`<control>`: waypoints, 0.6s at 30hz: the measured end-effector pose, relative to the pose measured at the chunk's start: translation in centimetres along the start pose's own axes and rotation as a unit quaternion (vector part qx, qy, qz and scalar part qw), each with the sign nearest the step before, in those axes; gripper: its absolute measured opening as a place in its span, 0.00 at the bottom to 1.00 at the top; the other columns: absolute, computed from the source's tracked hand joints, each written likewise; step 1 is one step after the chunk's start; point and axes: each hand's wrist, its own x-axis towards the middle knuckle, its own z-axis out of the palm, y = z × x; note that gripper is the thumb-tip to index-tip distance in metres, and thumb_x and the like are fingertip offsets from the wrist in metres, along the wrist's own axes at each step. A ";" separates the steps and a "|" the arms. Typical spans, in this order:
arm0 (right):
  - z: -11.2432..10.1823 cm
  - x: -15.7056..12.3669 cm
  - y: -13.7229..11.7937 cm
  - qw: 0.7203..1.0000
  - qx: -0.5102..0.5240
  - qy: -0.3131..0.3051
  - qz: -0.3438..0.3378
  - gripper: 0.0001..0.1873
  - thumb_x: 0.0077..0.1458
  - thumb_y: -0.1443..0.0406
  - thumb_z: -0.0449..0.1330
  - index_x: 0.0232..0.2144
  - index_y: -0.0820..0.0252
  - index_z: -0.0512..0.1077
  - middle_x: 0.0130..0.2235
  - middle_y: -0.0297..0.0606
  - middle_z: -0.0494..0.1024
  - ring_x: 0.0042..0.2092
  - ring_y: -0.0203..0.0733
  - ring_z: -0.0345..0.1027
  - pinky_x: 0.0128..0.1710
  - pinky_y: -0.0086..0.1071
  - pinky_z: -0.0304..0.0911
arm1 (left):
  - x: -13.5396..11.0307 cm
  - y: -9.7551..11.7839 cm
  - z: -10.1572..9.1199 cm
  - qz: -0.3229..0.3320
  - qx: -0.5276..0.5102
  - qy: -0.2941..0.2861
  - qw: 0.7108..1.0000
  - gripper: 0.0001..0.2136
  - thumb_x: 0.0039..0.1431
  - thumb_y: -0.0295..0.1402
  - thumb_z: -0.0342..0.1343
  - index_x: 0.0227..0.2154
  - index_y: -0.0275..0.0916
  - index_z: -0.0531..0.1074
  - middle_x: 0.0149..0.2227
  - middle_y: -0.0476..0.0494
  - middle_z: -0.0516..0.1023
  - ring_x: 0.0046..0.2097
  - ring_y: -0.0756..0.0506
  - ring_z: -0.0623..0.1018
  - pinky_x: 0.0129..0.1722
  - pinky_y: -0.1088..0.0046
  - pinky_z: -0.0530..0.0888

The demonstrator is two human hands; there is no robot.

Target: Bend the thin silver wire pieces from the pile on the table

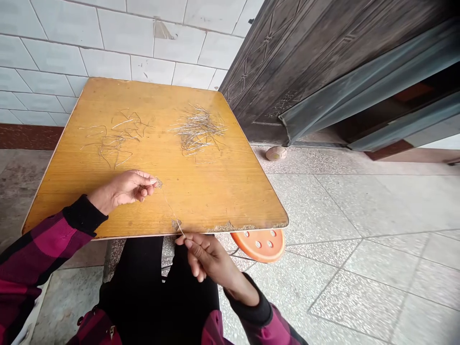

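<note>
A thin wire runs slantwise between my two hands, one end in each. Over the table's near part, my left hand pinches its upper end between thumb and forefinger. At the table's front edge my right hand pinches the lower end, thumb against forefinger. Beyond my left hand lies a loose scatter of bent wires. Farther right on the table is a denser heap of mostly straight wires.
The wooden table has a chipped front edge and stands against a white tiled wall. An orange stool sits partly under its right front corner. A dark door and a round stone-like object are at the right.
</note>
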 end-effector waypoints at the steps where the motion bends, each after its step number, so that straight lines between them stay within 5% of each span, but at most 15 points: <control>1: 0.6 0.1 0.8 1.000 0.014 -0.001 -0.002 0.22 0.59 0.47 0.54 0.40 0.59 0.70 0.15 0.27 0.69 0.13 0.31 0.59 0.13 0.23 0.51 | -0.1 0.0 0.1 0.000 0.006 0.002 1.000 0.08 0.57 0.21 0.55 0.23 0.30 0.70 0.18 0.49 0.68 0.16 0.58 0.65 0.13 0.88 0.61; 5: 1.8 0.4 3.4 0.999 0.034 0.018 -0.012 0.22 0.59 0.47 0.53 0.39 0.59 0.70 0.19 0.32 0.74 0.17 0.34 0.66 0.15 0.25 0.57 | -0.5 0.0 0.1 0.005 0.065 -0.037 0.997 0.08 0.56 0.26 0.59 0.22 0.31 0.70 0.17 0.48 0.70 0.16 0.56 0.66 0.14 0.85 0.63; 8: 0.6 -0.5 3.4 0.999 -0.052 0.014 -0.004 0.20 0.58 0.48 0.55 0.37 0.58 0.72 0.22 0.34 0.75 0.19 0.36 0.69 0.17 0.27 0.61 | -0.7 -0.2 0.0 0.011 0.118 -0.065 0.991 0.07 0.52 0.29 0.62 0.23 0.32 0.72 0.18 0.45 0.73 0.17 0.54 0.69 0.15 0.82 0.66; 10: -1.0 -1.7 2.0 0.984 -0.177 0.014 -0.021 0.17 0.56 0.51 0.59 0.35 0.58 0.74 0.24 0.35 0.76 0.21 0.36 0.69 0.19 0.29 0.63 | -0.7 -0.4 0.0 0.023 0.133 -0.065 0.989 0.07 0.51 0.30 0.62 0.23 0.32 0.72 0.18 0.44 0.74 0.17 0.53 0.70 0.16 0.80 0.68; 13: -3.8 -3.8 -1.5 0.932 -0.296 0.177 -0.107 0.16 0.60 0.53 0.55 0.33 0.58 0.75 0.23 0.36 0.75 0.22 0.38 0.68 0.21 0.31 0.63 | -0.8 -0.3 0.0 0.045 0.139 -0.058 0.988 0.08 0.50 0.31 0.62 0.23 0.32 0.72 0.19 0.43 0.75 0.18 0.52 0.71 0.16 0.79 0.68; 14: -4.7 -4.3 -2.9 0.916 -0.336 0.180 -0.125 0.16 0.61 0.54 0.54 0.36 0.58 0.75 0.25 0.38 0.76 0.25 0.39 0.70 0.23 0.31 0.65 | -0.8 -0.3 0.0 0.051 0.141 -0.057 0.987 0.08 0.50 0.31 0.62 0.23 0.32 0.72 0.19 0.43 0.75 0.18 0.52 0.71 0.16 0.79 0.68; 18: -7.6 -4.9 -7.3 0.878 -0.445 -0.059 -0.166 0.16 0.56 0.56 0.62 0.44 0.57 0.76 0.30 0.37 0.79 0.27 0.36 0.71 0.25 0.29 0.63 | -1.1 0.2 -0.2 0.071 0.151 -0.045 0.985 0.07 0.50 0.31 0.61 0.23 0.32 0.72 0.19 0.43 0.75 0.17 0.52 0.71 0.16 0.79 0.68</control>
